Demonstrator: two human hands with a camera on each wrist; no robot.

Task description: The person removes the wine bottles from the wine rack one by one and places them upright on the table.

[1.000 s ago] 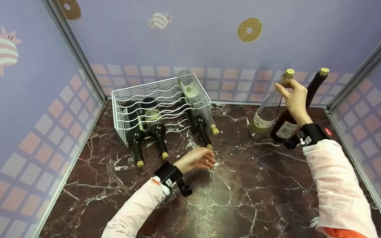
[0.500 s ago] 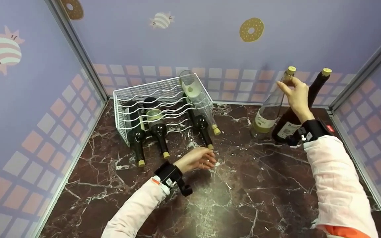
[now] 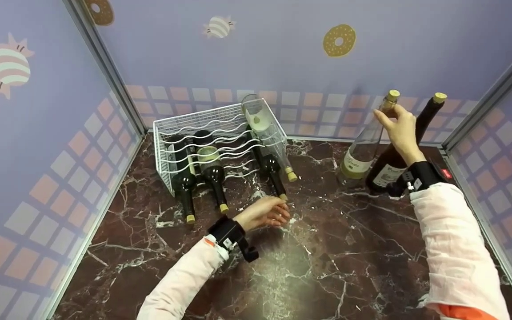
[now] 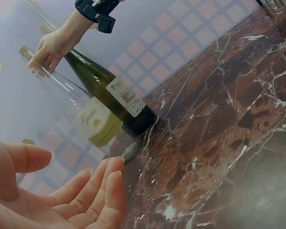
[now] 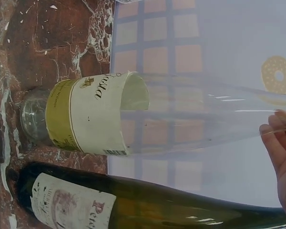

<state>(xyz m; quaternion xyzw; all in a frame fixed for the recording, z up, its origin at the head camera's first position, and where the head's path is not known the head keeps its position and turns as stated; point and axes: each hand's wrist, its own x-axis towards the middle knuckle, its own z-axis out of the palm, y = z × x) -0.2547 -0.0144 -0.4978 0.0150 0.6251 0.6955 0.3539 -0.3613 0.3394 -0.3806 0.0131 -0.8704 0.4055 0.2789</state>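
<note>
My right hand (image 3: pixel 401 129) pinches the neck of a clear glass wine bottle (image 3: pixel 357 162) between thumb and fingers, just under its cork. That bottle stands upright on the table and carries a white and yellow label (image 5: pixel 97 112). Close beside it is a dark green wine bottle (image 3: pixel 387 171), also upright and corked, partly behind my right wrist. My left hand (image 3: pixel 267 212) hangs with loosely bent fingers near the cork of a dark bottle (image 3: pixel 274 171) lying in the rack. In the left wrist view the left palm (image 4: pixel 62 200) holds nothing.
A white wire rack (image 3: pixel 220 133) stands at the back left, with several corked bottles lying in it, necks toward me. One is a clear bottle (image 3: pixel 258 120) at its right end. Purple panels (image 3: pixel 282 53) enclose the marbled table (image 3: pixel 327 266) at back and sides.
The view has shifted slightly. My right hand stays at the clear bottle's neck and the left hand keeps its place; no bottle has visibly moved on the table.
</note>
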